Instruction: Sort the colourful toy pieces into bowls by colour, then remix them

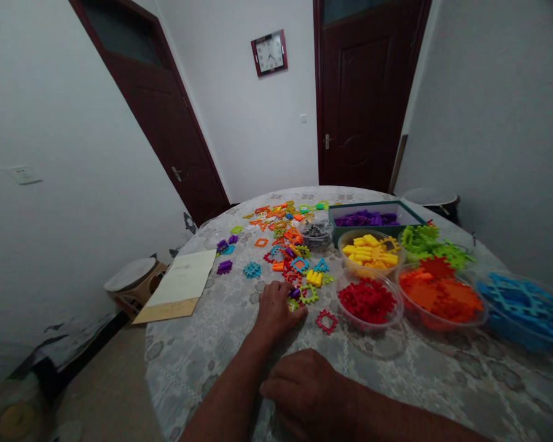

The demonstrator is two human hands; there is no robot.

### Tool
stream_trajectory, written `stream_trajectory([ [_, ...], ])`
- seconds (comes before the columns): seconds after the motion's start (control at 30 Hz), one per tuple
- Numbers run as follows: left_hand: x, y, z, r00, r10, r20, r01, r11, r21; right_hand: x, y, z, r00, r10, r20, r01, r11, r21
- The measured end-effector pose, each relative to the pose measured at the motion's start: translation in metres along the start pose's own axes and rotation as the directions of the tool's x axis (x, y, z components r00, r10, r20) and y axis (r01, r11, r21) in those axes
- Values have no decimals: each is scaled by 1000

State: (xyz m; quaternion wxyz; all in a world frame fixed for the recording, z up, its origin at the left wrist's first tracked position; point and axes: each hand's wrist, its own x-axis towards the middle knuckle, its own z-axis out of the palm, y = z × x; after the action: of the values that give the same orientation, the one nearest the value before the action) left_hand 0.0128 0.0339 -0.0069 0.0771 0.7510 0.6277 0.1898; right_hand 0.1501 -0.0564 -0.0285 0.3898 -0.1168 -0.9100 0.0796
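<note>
My left hand (276,308) reaches over the near edge of a pile of plastic building pieces. Its thumb and fingers are apart, around a purple piece (295,293) and a lime-green piece partly hidden by the hand. Close by lie a lime square frame piece (308,294), a yellow piece (314,278) and a red square frame piece (326,321). My right hand (306,388) is closed near the front of the table, beside my left forearm. Its curled fingers hide whatever may be inside.
Clear tubs of red (367,301), orange (442,298), yellow (371,252) and blue pieces (525,307) stand at right. Behind them are a box of purple pieces (366,218) and a tub of grey bits (316,230). Papers (179,279) overhang the table's left edge.
</note>
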Motion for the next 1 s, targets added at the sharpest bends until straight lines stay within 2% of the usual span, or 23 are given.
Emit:
stream_trajectory([
  [0.1, 0, 1, 1, 1000, -8, 18, 8, 1000, 10, 1, 0, -2, 999, 1, -49, 0, 1000, 27],
  [0.23, 0, 0, 4, 1000, -8, 1, 8, 1000, 13, 3, 0, -4, 999, 3, -49, -2, 1000, 21],
  [0.63, -3, -2, 4, 990, 112, -84, -116, 992, -48, 1, 11, -5, 999, 39, -21, -39, 999, -6],
  [0.83, -4, -5, 4, 995, 67, -79, -68, 997, -22, 1, 13, -5, 998, 39, -54, -38, 999, 8],
  [1.0, -6, -4, 3, 995, 78, -57, -77, 997, 27, -2, 15, -7, 998, 59, -32, -58, 998, 33],
])
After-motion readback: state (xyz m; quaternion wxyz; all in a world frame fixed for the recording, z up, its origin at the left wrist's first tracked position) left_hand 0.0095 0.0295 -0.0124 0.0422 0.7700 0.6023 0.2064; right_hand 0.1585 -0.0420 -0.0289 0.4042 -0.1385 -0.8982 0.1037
